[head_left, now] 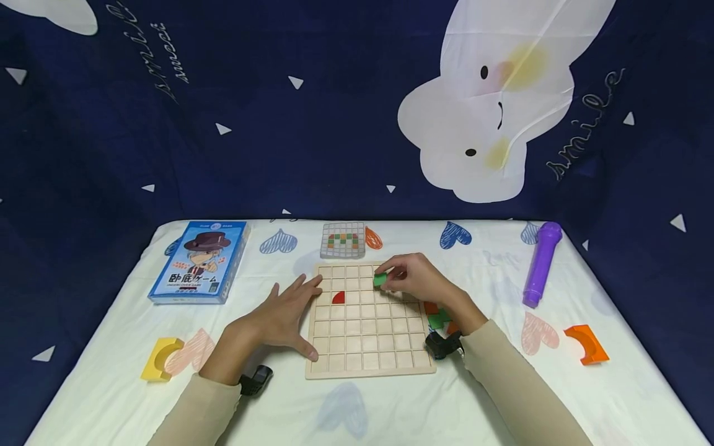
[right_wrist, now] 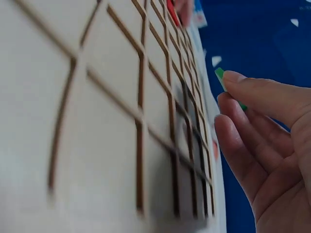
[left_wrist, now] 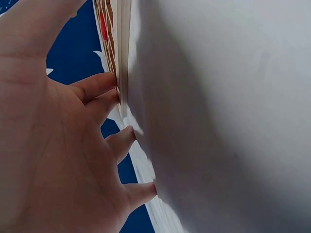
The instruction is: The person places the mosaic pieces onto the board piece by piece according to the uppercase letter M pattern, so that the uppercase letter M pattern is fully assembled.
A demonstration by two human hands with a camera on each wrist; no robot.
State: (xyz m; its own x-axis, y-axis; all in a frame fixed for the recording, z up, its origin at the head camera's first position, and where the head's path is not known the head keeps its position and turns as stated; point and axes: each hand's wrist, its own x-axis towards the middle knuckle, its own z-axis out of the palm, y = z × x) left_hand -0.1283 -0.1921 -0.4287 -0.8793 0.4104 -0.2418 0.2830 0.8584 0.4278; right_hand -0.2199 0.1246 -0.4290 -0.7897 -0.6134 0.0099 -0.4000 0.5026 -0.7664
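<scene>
A wooden grid board (head_left: pixel 354 344) lies on the table, one red quarter-round tile (head_left: pixel 338 298) in a cell near its upper left. My right hand (head_left: pixel 415 277) pinches a green tile (head_left: pixel 380 280) between thumb and fingers, over the board's upper right part. In the right wrist view the same green tile (right_wrist: pixel 220 74) shows at the fingertips, apart from the grid. Spread out, my left hand (head_left: pixel 281 316) touches the board's left edge with thumb and fingers. Red, orange and green tiles (head_left: pixel 437 319) lie by the board's right edge, partly hidden under the right wrist.
Behind the board lies a pattern card (head_left: pixel 343 240). A blue game box (head_left: pixel 199 263) and a yellow arch block (head_left: pixel 160 359) are at the left. On the right are a purple cylindrical stick (head_left: pixel 541 265) and an orange arch block (head_left: pixel 588 344).
</scene>
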